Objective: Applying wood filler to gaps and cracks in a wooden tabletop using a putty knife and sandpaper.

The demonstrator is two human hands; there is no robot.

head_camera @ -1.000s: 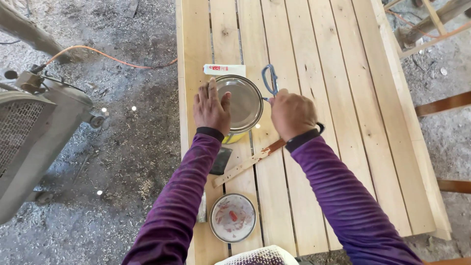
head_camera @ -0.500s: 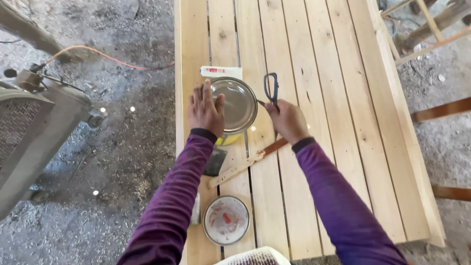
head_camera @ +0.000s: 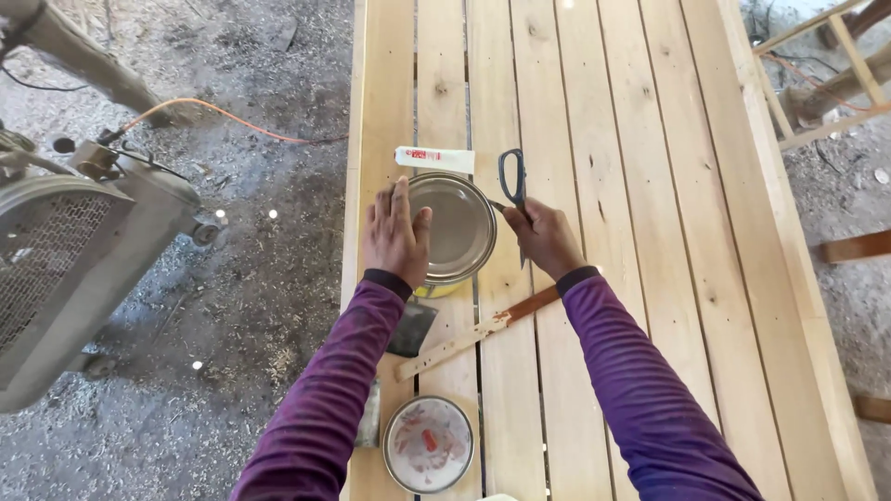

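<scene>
A round metal can [head_camera: 455,227] with a shiny lid stands on a slatted wooden table [head_camera: 631,186]. My left hand [head_camera: 396,237] rests flat on the can's left rim, fingers together. My right hand [head_camera: 546,237] grips a pair of dark-handled scissors [head_camera: 513,179], whose handles point away from me and whose tip touches the can's right rim. Both sleeves are purple.
A white tube [head_camera: 433,159] lies beyond the can. Near me lie a stained wooden stick [head_camera: 478,332], a dark scraper [head_camera: 412,328] and a loose stained lid [head_camera: 428,444]. A grey machine [head_camera: 74,269] and an orange cable [head_camera: 223,116] sit on the sawdust floor at left.
My right hand has drawn back slightly and turned, the scissors' tip staying at the can's right rim. The left hand stays on the can. The camera view shifted a little.
</scene>
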